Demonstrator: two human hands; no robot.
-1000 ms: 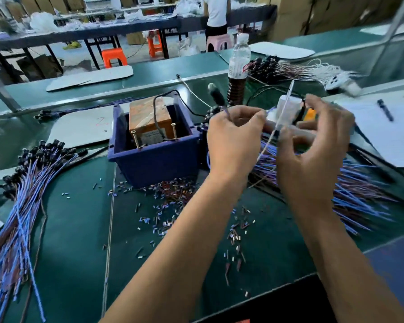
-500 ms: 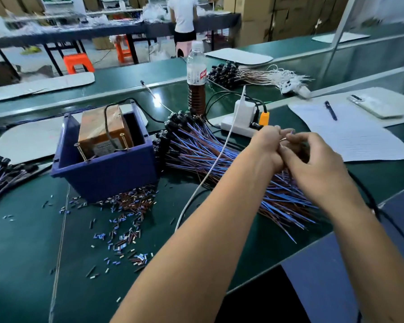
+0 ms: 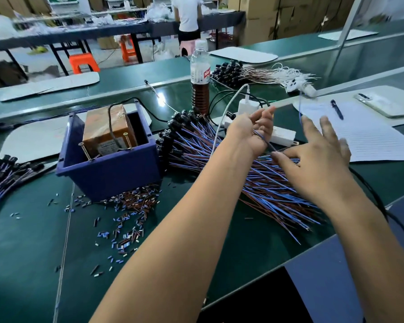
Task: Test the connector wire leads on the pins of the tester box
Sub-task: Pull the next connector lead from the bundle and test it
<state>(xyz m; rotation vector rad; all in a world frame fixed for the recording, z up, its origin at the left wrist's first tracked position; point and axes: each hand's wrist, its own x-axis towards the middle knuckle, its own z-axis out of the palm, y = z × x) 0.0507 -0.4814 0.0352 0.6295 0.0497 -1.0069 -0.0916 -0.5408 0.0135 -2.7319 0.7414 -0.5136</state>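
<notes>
Reaching over a fanned pile of blue and brown wire leads [image 3: 254,173] near the right edge of the green tabletop [image 3: 33,252], a person appears to be picking out the next lead for testing. The left hand [image 3: 254,131] hangs above the pile with fingers loosely extended; a thin blue wire crosses its palm, but whether the fingers actually grip it is hard to tell. The right hand [image 3: 317,159] is spread flat, fingertips resting on the leads, holding nothing visible, though motion blur softens its outline.

Left of the pile, touching its black connector ends, sits the tester box [image 3: 107,131], a taped brown block inside a blue bin [image 3: 112,173], tilted toward the worker with two metal pins [image 3: 126,141] standing up at its front, seemingly so lead ends can be touched against them quickly. Snipped bits of insulation [image 3: 126,217] litter the tabletop below the bin.

Another bundle of leads [image 3: 0,178] runs off the left edge. Behind the pile stand a bottle [image 3: 200,80] and a white power strip [image 3: 282,136], partly hidden by the left hand. Lined paper [image 3: 371,141] with a pen [image 3: 337,109] lies toward the right edge, likely for tallying.
</notes>
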